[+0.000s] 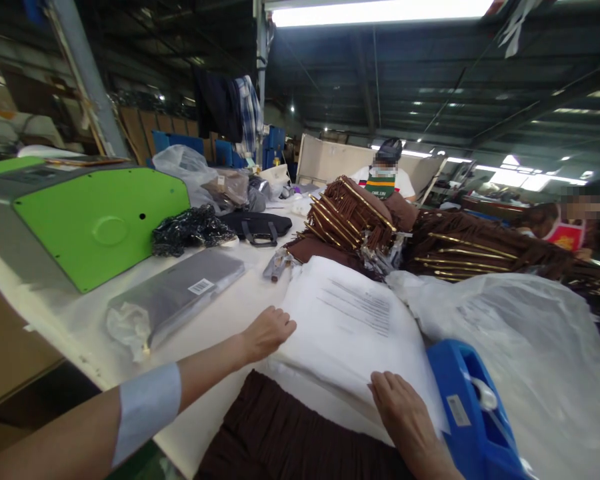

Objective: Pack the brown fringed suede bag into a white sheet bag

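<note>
A stack of white, thin plastic bags [350,313] lies on the table, printed text showing on the top one. My left hand [269,331] is closed at the stack's left edge, fingers curled on the plastic. At the near right edge, my right hand [400,403] is bent over the top bag with its fingertips pressed together on it. How many layers each hand pinches is hidden. Dark brown fringed cloth [290,433] lies just below the stack, in front of me. A blue plastic holder [470,407] with a white part stands right of my right hand.
Brown fringed bags with gold trim [350,213] are piled behind the stack. A large clear plastic sheet [520,333] spreads on the right. On the left are a green and grey machine [100,220] and a grey wrapped package [180,293]. A co-worker [387,177] is across the table.
</note>
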A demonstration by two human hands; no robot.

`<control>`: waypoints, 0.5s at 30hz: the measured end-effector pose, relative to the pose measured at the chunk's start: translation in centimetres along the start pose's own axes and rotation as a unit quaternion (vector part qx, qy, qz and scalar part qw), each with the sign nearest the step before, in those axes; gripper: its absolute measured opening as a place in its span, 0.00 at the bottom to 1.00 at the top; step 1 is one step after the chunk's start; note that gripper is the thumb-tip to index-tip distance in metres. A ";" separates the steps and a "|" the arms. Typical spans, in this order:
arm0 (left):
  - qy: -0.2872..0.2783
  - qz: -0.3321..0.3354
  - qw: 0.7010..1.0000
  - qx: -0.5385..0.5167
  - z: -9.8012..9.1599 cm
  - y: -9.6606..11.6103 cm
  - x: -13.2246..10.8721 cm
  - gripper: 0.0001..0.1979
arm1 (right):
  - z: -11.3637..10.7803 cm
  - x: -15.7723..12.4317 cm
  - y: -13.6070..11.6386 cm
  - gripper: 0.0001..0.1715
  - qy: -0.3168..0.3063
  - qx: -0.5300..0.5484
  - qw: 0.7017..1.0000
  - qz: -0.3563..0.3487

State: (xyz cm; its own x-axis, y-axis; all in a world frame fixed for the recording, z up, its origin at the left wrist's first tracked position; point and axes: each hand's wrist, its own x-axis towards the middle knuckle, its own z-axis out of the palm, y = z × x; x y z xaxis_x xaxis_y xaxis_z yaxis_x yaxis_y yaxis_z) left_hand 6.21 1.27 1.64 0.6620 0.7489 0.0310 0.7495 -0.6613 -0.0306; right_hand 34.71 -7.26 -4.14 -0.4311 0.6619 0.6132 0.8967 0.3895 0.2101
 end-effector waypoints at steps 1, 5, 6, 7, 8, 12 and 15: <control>0.008 -0.008 1.000 0.002 0.0 -0.5 -0.4 0.13 | -0.2 -0.5 0.4 0.11 -0.006 -0.050 0.999 0.004; 0.044 -0.065 0.997 -0.021 0.3 -1.8 -1.8 0.11 | -0.9 -2.1 2.1 0.11 -0.053 -0.152 0.985 0.066; 0.055 -0.090 0.994 -0.032 0.4 -2.0 -2.1 0.11 | -1.1 -2.4 2.5 0.10 -0.059 -0.160 0.983 0.073; 0.068 -0.118 0.990 -0.047 0.5 -2.2 -2.3 0.11 | -1.3 -2.7 2.7 0.09 -0.065 -0.163 0.981 0.079; 0.081 -0.147 0.984 -0.066 0.6 -2.4 -2.5 0.11 | -1.5 -3.0 2.8 0.09 -0.074 -0.164 0.979 0.094; 0.117 -0.274 0.934 -0.196 1.1 -2.5 -3.1 0.08 | -2.0 -4.2 2.7 0.07 -0.127 -0.067 0.948 0.285; 0.111 -0.359 0.858 -0.351 1.5 -1.8 -3.4 0.13 | -1.5 -6.2 2.8 0.12 -0.099 0.143 0.865 0.470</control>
State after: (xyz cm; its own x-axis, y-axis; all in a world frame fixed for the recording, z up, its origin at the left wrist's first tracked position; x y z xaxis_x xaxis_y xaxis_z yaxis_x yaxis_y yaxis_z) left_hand 2.60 -0.07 0.09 -0.0457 0.9988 -0.0192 0.7294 0.0465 0.6825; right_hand 40.08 -11.24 -6.25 0.4416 0.8580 0.2624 0.8114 -0.2570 -0.5249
